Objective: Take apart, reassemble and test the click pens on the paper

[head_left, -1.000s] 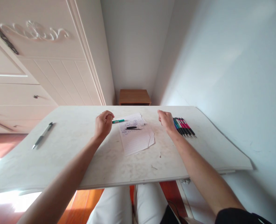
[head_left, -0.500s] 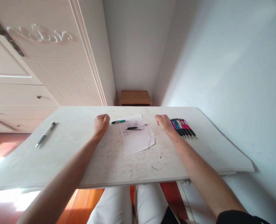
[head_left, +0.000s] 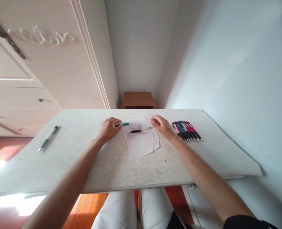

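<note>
My left hand (head_left: 109, 129) is at the left edge of the paper, thumb and fingers closed about the dark left end of a green pen barrel (head_left: 125, 124). The barrel still lies on the table. My right hand (head_left: 163, 128) is over the paper's right side, its fingers loosely bent and apart with nothing visible in them. A tiny spring-like piece (head_left: 150, 128) lies just left of its fingertips. Between the hands, a short black pen part (head_left: 136, 131) and a thin dark refill (head_left: 139, 132) rest on the scribbled, torn paper (head_left: 141, 148).
A row of several pens (head_left: 188, 131) with coloured barrels and black grips lies right of my right hand. One grey-and-black pen (head_left: 48, 139) lies at the table's far left. The white table (head_left: 79, 127) stands between a cabinet (head_left: 60, 76) and a wall (head_left: 238, 79).
Both fists have loosened and moved inward. My left hand has come to the green barrel, and my right hand has come over the paper's right edge. The pens and paper stay put.
</note>
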Demonstrator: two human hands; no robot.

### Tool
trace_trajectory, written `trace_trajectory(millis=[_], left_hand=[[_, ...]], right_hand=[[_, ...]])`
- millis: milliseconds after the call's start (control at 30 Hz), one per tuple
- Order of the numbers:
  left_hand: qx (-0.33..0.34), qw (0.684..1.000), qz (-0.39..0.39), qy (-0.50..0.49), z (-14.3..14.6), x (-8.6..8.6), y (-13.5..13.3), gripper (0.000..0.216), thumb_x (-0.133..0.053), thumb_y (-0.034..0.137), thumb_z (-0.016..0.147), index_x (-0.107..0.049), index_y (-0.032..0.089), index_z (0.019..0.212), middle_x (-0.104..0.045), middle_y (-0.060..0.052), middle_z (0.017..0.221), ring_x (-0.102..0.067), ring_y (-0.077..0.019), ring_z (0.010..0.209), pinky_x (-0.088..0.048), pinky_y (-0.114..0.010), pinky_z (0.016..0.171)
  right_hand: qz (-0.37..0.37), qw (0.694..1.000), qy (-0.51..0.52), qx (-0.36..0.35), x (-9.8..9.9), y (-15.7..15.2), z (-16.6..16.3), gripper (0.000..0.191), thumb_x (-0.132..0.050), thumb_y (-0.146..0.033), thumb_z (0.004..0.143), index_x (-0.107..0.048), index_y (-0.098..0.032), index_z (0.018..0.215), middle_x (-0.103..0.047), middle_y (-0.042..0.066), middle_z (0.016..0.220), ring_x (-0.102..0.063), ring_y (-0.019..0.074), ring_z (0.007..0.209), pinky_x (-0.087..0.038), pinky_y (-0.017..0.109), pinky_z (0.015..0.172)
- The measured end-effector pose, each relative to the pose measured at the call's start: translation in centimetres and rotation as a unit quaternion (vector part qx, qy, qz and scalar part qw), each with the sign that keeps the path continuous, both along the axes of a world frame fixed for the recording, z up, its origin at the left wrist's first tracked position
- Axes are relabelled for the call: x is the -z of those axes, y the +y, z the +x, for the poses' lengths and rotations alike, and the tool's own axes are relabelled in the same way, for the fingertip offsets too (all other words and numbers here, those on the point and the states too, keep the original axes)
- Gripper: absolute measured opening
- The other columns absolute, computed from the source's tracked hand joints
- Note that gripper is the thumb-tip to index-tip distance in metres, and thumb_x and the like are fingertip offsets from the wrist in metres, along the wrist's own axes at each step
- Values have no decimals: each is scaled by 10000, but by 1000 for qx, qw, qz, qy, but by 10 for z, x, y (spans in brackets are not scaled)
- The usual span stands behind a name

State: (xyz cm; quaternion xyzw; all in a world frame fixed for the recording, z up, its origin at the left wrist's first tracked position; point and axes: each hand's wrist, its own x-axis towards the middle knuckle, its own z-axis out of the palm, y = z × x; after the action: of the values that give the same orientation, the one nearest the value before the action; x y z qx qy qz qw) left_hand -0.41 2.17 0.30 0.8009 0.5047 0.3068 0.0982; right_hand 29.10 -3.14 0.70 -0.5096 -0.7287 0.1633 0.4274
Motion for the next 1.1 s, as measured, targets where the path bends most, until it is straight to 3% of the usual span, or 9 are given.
trace_trajectory(millis=[233,467,600,700,1100], left_hand=[[58,998,-7,-32,-12,7,7,239,-586,388,814,-752,223,864,-726,-61,902,-627,-230,886,-473,-350,852],[38,993,-40,-103,-13,5,7,230,-617,393,787,-758,213,807,-729,-70,849,-606,-211,802,-479,-340,778],[-1,955,-102,-279,-11,-1,5,344,-646,495,766,-742,180,861,-725,-73,832,-609,-180,737,-479,-292,667],[13,915,-150,-374,-10,-6,2,477,-660,586,738,-720,146,912,-716,-81,845,-615,-166,747,-465,-260,635],[18,895,-209,-393,-7,-7,1,534,-734,612,661,-713,135,899,-725,-106,854,-642,-189,789,-469,-269,667]], right_hand=[[-4,996,-29,-78,-4,2,-20,236,-562,-368,914,-712,-187,886,-627,46,872,-577,141,740,-450,260,704],[-33,990,-97,-96,-7,21,-45,123,-620,-190,864,-720,-190,933,-642,38,903,-570,121,709,-450,260,736],[-42,985,-137,-92,-12,37,-61,123,-628,-140,847,-732,-188,891,-649,46,899,-589,133,748,-447,267,760],[-51,977,-173,-112,-17,47,-70,126,-655,-118,817,-747,-188,865,-657,56,901,-614,153,799,-449,272,778],[-128,948,-226,-186,-27,56,-68,167,-701,-75,721,-762,-229,745,-715,8,780,-636,157,758,-437,240,699]])
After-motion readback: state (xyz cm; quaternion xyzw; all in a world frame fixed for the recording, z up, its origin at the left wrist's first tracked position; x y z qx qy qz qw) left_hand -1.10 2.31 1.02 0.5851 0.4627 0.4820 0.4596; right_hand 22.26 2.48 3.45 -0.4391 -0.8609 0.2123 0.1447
